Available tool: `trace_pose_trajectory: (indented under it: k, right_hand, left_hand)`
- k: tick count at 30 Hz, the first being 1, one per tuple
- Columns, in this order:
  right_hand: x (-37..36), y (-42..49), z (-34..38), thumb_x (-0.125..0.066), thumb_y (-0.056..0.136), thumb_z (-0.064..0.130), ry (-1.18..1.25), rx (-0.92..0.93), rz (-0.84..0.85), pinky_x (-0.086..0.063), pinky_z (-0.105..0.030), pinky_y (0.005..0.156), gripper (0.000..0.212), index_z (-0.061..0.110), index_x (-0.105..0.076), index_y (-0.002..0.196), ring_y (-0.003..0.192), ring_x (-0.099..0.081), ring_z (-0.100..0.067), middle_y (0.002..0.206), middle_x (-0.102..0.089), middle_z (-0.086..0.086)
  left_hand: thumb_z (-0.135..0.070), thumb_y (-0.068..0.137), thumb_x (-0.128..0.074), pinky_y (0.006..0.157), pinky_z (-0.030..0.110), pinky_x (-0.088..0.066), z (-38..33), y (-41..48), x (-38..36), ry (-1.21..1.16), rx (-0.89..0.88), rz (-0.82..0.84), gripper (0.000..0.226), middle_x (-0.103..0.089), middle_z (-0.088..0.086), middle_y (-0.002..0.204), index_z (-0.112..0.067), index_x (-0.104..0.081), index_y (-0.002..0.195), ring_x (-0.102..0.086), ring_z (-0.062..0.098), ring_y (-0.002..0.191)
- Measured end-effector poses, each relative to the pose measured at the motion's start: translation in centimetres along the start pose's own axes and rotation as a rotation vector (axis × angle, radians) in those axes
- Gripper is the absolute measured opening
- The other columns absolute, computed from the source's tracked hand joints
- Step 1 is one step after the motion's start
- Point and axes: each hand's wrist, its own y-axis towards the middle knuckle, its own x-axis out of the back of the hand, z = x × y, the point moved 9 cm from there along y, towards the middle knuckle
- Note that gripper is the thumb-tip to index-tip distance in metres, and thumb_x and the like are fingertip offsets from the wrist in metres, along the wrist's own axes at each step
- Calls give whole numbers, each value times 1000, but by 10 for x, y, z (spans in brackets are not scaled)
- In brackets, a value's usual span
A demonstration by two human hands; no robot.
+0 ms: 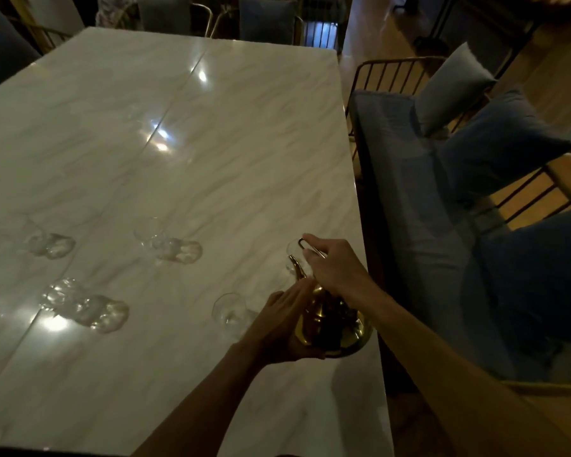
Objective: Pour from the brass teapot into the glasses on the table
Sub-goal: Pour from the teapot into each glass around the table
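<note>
The brass teapot stands near the right edge of the white marble table. My right hand grips its thin handle from above. My left hand lies flat against the pot's left side, fingers straight. The spout points toward a clear glass just beyond it, partly hidden by my right hand. Another glass stands left of the pot. Several more glasses, such as one and another, are spread across the left half of the table.
A bench with a blue cushion and pillows runs along the table's right side. Chairs stand at the far end. The table's right edge lies close beside the teapot.
</note>
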Motion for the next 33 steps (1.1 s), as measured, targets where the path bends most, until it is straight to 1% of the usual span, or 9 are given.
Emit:
trace_pose_trajectory:
  k: [3,5,8,13,20,23,26,29,33]
  right_hand:
    - [-11,-7,9,-53,96,23,-30,51,72,-37,-23,96,43,26,-51,140,132,-46,-16,148,-46,2]
    - [-21,-11,17,-54,96,24,-62,95,131,-36,-20,95,43,26,-52,139,132,-46,-15,147,-47,3]
    - [-36,-19,27,-56,95,27,-123,146,207,-33,-19,92,43,27,-53,138,131,-47,-12,145,-49,5]
    - [-58,-31,37,-61,91,31,-205,180,285,-32,-21,95,44,31,-56,135,132,-46,-11,143,-51,5]
    - [-81,-43,56,-61,91,33,-354,224,324,-39,-15,81,38,32,-61,129,115,-58,-6,135,-59,10]
    - [-87,-48,63,-60,92,33,-414,237,309,-36,-15,86,37,31,-61,130,121,-56,-9,136,-58,8]
    - [-94,-52,68,-59,94,32,-457,241,309,-36,-15,85,36,30,-61,130,119,-57,-10,136,-58,7]
    - [-99,-52,72,-58,94,32,-484,238,296,-38,-17,86,34,30,-62,128,120,-57,-12,136,-59,5]
    - [-105,-50,71,-58,94,33,-535,198,285,-39,-20,85,35,32,-61,129,121,-57,-16,137,-58,1]
  left_hand:
    - [-79,66,-70,123,43,-24,-3,-12,6,-25,39,-42,123,-26,-2,165,-25,-10,158,-30,19,149]
    - [-79,65,-71,122,43,-27,-7,-20,11,-55,59,-74,119,-30,-6,162,-30,-14,156,-32,16,148]
    - [-75,66,-75,120,42,-32,-8,-37,15,-117,88,-133,117,-36,-10,158,-24,-21,157,-36,9,145]
    - [-75,65,-75,121,40,-28,0,-63,19,-109,148,-131,121,-29,-13,161,-29,-14,158,-28,7,148]
    - [-66,71,-78,113,35,-41,4,-80,27,-122,135,-129,114,-41,-9,156,-23,-17,158,-45,10,138]
    - [-60,73,-80,111,30,-43,5,-82,29,-142,118,-148,113,-43,-6,154,-18,-19,157,-48,11,136]
    - [-55,75,-81,111,19,-39,8,-85,29,-158,97,-146,108,-46,-4,153,-14,-22,156,-50,12,135]
    - [-54,76,-79,109,29,-45,12,-88,29,-157,84,-134,107,-49,-3,151,-15,-20,157,-52,15,133]
    - [-51,77,-80,110,27,-42,13,-90,29,-161,85,-102,108,-48,-1,152,-17,-17,158,-51,19,134]
